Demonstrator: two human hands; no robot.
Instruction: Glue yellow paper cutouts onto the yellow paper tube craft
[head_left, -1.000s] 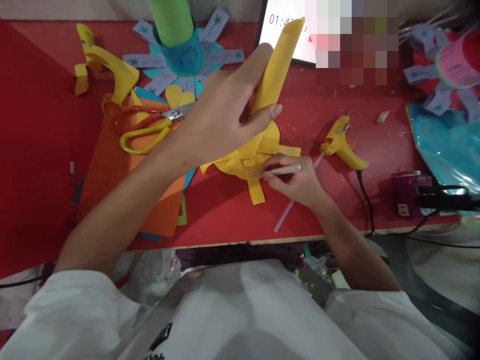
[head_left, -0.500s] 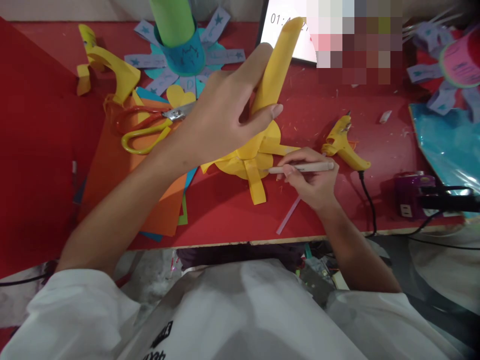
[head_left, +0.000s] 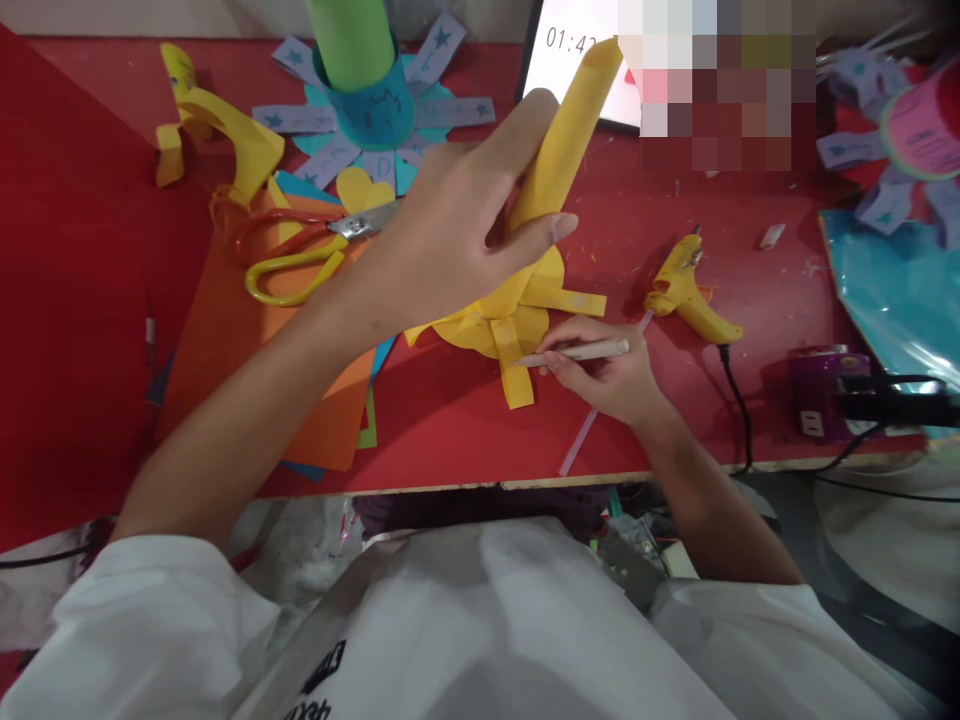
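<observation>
My left hand (head_left: 465,220) is closed around a yellow paper tube (head_left: 574,130), which leans up to the right. At the tube's lower end is a scalloped yellow paper base (head_left: 484,335) with paper strips sticking out from it. In my right hand (head_left: 604,375) is a slim white pen (head_left: 592,350), pinched between thumb and fingers. Its tip is at the yellow strip (head_left: 516,375) that points toward me; whether it touches the paper I cannot tell. Another yellow strip (head_left: 570,300) stretches to the right above my right hand. My left hand hides part of the base.
Scissors (head_left: 300,260) lie on orange paper (head_left: 330,410) at left. A yellow glue gun (head_left: 694,290) with a cord and a purple box (head_left: 825,390) are at right. Behind stand a blue paper cup shape (head_left: 375,110) with strips and a screen (head_left: 559,70). A glue stick (head_left: 577,445) lies near the edge.
My right hand has moved left and slightly down, bringing the pen tip from the base's right edge to the front strip. My left hand still holds the tube, which has barely shifted.
</observation>
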